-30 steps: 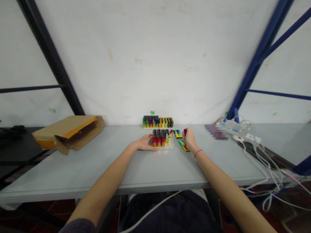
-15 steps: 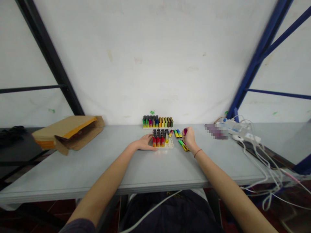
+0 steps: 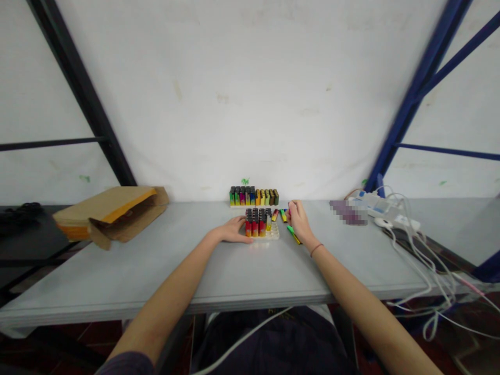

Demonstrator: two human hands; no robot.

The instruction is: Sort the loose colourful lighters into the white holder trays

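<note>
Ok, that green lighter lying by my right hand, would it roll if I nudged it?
The green lighter has a glossy, rounded-looking body, so it would probably slide and may roll a little. It looks rigid, and likely light for its size.

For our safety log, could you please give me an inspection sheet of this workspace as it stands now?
Surface: grey folding table, in good view.
Job's things: upright multicoloured lighters in a white holder; a back row of lighters; loose lighters right of the holder.
Clutter: brown envelope at left; pixelated object at right.
Grips: left hand lies open against the holder; right hand is at the loose lighters, and whether it holds one cannot be told.
Cables: white cables run from a power strip down past the table edge.
Surroundings: white sheet behind; blue metal frame and black metal frame.
</note>
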